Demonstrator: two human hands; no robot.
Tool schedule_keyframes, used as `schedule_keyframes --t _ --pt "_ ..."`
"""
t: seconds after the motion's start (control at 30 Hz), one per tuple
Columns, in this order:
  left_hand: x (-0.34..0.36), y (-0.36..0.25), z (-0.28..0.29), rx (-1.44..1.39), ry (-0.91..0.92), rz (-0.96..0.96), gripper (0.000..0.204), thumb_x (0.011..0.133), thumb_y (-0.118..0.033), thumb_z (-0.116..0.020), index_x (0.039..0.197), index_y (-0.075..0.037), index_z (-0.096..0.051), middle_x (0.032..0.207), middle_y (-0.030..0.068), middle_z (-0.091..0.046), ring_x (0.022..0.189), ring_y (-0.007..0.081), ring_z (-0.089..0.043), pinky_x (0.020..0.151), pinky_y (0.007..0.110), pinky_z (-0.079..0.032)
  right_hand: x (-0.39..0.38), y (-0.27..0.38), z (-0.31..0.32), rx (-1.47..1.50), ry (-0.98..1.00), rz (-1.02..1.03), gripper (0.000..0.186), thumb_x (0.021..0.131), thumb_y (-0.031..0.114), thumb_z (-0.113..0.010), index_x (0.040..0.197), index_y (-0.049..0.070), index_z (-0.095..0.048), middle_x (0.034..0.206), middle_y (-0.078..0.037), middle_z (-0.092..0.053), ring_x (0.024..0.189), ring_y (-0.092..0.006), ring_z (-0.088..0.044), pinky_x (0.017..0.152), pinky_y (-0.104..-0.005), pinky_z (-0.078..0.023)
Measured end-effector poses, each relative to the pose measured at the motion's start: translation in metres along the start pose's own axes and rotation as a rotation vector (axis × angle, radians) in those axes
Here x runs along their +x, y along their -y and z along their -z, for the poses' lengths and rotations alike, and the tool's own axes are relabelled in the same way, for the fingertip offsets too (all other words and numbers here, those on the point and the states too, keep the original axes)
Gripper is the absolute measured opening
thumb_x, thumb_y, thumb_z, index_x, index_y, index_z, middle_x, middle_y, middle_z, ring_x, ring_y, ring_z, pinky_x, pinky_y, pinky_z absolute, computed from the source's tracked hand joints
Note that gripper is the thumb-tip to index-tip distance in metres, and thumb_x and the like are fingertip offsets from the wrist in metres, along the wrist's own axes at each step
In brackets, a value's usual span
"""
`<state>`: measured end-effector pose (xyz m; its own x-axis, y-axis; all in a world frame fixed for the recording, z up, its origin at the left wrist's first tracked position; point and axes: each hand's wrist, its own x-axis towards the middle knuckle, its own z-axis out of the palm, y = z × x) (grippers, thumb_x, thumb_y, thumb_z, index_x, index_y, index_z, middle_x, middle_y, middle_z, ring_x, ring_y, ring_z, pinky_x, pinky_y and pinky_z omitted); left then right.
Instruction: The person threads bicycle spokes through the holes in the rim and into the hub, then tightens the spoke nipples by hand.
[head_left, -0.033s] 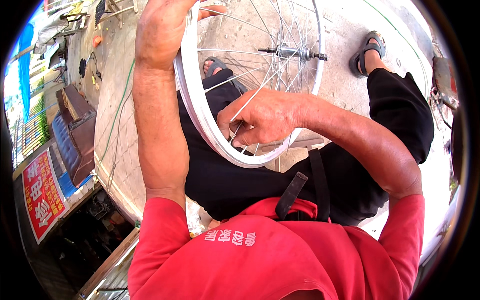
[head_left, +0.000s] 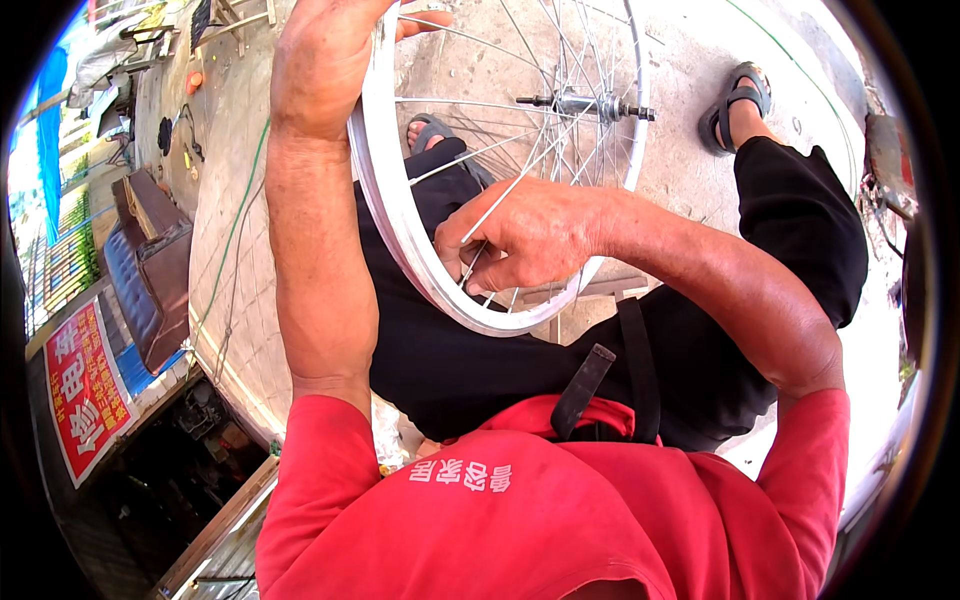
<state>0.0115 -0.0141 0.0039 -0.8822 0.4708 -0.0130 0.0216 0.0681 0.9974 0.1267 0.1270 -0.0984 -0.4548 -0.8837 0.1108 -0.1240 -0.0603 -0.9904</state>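
Observation:
A bare bicycle wheel stands tilted between my knees, with a silver rim [head_left: 396, 215], thin spokes [head_left: 490, 160] and a hub [head_left: 585, 106] on a dark threaded axle. My left hand [head_left: 325, 65] is closed round the rim's upper left side; its fingertips show inside the wheel, and part of the hand is cut off by the top edge. Reaching through the spokes, my right hand [head_left: 530, 238] pinches a spoke close to the lower left of the rim. The fingertips partly cover the spot where that spoke meets the rim.
Sandalled feet [head_left: 742, 105] rest on the concrete floor [head_left: 690, 60] on both sides of the wheel. A green cord [head_left: 240, 225] runs along the floor at left. Beyond it stand a worn blue-and-brown padded seat [head_left: 140, 285] and a red sign [head_left: 88, 390].

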Motion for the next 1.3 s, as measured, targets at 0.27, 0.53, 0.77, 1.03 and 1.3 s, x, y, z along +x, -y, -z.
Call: schedule_keyframes --t 0.27,0.53,0.77,1.03,1.3 --pt "0.001 -0.001 0.002 0.003 0.013 0.001 0.072 0.101 -0.030 -0.063 0.157 0.003 -0.033 0.138 0.0217 -0.058 0.117 0.0296 -0.067 0.088 0.033 -0.058 0.000 -0.008 -0.004 -0.046 -0.052 0.127 0.013 0.091 0.018 -0.070 0.101 0.010 -0.073 0.093 -0.007 -0.075 0.089 -0.0263 -0.073 0.077 -0.0401 -0.055" --pt "0.001 -0.001 0.000 -0.011 0.010 -0.003 0.073 0.101 -0.030 -0.064 0.157 0.005 -0.033 0.137 0.0219 -0.058 0.116 0.0298 -0.067 0.088 0.034 -0.059 -0.001 0.004 0.001 0.027 -0.003 -0.024 0.014 0.091 0.019 -0.071 0.100 0.009 -0.071 0.091 -0.008 -0.074 0.087 -0.0253 -0.073 0.076 -0.0385 -0.055" --pt "0.002 -0.002 0.000 -0.038 0.017 -0.002 0.073 0.100 -0.030 -0.065 0.156 0.005 -0.034 0.138 0.0217 -0.057 0.115 0.0295 -0.067 0.088 0.033 -0.059 0.000 -0.008 -0.004 -0.029 -0.060 0.130 0.015 0.091 0.018 -0.071 0.102 0.008 -0.071 0.092 -0.008 -0.074 0.088 -0.0269 -0.072 0.076 -0.0394 -0.054" --pt "0.003 -0.005 -0.006 0.001 -0.053 0.046 0.071 0.100 -0.028 -0.065 0.156 0.005 -0.035 0.137 0.0212 -0.058 0.114 0.0293 -0.068 0.088 0.034 -0.059 -0.001 0.004 0.003 0.011 0.033 -0.034 0.013 0.092 0.019 -0.071 0.102 0.010 -0.072 0.092 -0.007 -0.074 0.088 -0.0264 -0.072 0.076 -0.0399 -0.054" --pt "0.002 0.000 0.003 -0.060 0.033 0.012 0.070 0.101 -0.029 -0.063 0.157 0.002 -0.035 0.138 0.0210 -0.057 0.115 0.0295 -0.067 0.089 0.034 -0.058 0.000 -0.009 -0.003 -0.107 -0.067 0.165 0.018 0.092 0.022 -0.070 0.105 0.009 -0.073 0.096 -0.010 -0.073 0.095 -0.0314 -0.070 0.082 -0.0433 -0.054"
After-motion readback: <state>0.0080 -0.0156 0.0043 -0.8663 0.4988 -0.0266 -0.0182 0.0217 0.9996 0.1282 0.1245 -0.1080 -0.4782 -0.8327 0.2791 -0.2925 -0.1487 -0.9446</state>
